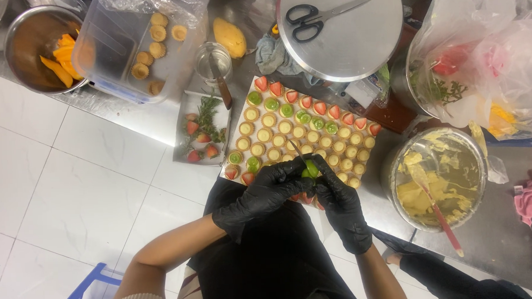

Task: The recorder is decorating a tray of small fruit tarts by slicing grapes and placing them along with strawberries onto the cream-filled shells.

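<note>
- Hands: both in black gloves, meeting over near edge of tart board. Left hand [262, 197] and right hand [338, 203] together pinch a small green fruit piece [310, 170]; a thin knife blade [295, 149] pokes up from between the fingers, which hand grips it I can't tell.
- Green piece: round-ish, glossy, bright lime colour, mostly covered by fingertips; sits just above the board's near corner.
- Tart board [233, 149]: white, angled, packed w/ rows of small custard tarts [264, 135]; far row topped w/ strawberry halves [320, 108], some w/ green slices [271, 104].
- Small steel tray [188, 105] just left of board: strawberry pieces + herb sprigs.
- Clear plastic tub [106, 52]: a few empty tart shells.
- Steel bowl [20, 34] far left: orange mango slices.
- Glass jar [207, 58] w/ a knife standing in it.
- Film-covered bowl [475, 160] at right: yellow cream, pink-handled spatula [442, 220].
- Round steel lid [351, 46] w/ black-handled scissors [314, 19] on top.
- Room: board overhangs worktop [159, 118] edge toward the body; white floor tiles [55, 186] lie left of the hands, right side crowded by cream bowl and plastic bags [498, 53].
</note>
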